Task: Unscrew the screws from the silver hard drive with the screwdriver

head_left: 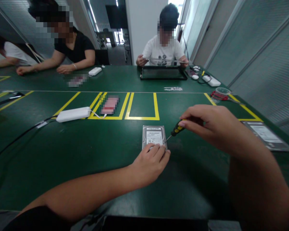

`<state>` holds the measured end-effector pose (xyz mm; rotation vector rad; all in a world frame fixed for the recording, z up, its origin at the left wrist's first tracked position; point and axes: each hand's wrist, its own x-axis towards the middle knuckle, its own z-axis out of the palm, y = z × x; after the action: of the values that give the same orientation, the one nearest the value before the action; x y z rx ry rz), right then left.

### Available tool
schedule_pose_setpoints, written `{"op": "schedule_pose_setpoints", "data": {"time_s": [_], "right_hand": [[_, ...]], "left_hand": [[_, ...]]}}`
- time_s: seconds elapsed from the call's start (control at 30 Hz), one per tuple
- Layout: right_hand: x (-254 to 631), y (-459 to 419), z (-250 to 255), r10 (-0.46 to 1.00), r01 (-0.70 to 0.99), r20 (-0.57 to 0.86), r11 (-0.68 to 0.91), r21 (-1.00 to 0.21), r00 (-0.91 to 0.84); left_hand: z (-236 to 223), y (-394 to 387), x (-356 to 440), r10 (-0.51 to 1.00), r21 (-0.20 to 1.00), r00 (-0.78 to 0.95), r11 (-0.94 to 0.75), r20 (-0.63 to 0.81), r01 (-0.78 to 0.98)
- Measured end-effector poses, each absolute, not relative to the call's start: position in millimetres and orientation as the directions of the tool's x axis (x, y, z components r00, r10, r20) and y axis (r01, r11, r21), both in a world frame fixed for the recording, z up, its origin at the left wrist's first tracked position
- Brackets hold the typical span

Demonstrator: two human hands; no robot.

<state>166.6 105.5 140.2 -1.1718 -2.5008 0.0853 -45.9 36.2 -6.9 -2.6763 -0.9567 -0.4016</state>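
Left hand (pixel 151 163) holds hard drive (pixel 154 136) down | right hand (pixel 208 125) grips tilted screwdriver (pixel 177 128) | its slant could make it slip, jabbing fingers (pixel 159 152)

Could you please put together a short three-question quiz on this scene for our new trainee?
1. Which hand holds the screwdriver?
2. True or false: the left hand has its fingers on the hard drive.
3. What colour is the outline on the green table just beyond the hard drive?
A) Red
B) Yellow
C) Blue

Key:
1. The right hand.
2. True.
3. B.
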Motion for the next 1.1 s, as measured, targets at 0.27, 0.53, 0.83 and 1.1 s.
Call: {"op": "schedule_pose_setpoints", "data": {"time_s": [0.27, 0.53, 0.83, 1.1], "right_hand": [[165, 98, 140, 0.728, 0.74, 0.326, 0.663, -0.113, -0.603], [155, 100, 148, 0.729, 0.728, 0.26, 0.675, -0.12, -0.633], [161, 96, 144, 0.657, 0.678, 0.344, 0.731, -0.073, -0.671], [163, 98, 145, 0.615, 0.626, 0.333, 0.775, -0.086, -0.715]], "left_hand": [[-6, 36, -46, 0.584, -0.141, 0.742, -0.747, 0.33, 0.65], [-7, 36, -46, 0.584, -0.142, 0.743, -0.747, 0.328, 0.65], [-4, 35, -45, 0.596, -0.129, 0.738, -0.744, 0.315, 0.656], [-3, 35, -46, 0.601, -0.109, 0.734, -0.746, 0.315, 0.657]]}}
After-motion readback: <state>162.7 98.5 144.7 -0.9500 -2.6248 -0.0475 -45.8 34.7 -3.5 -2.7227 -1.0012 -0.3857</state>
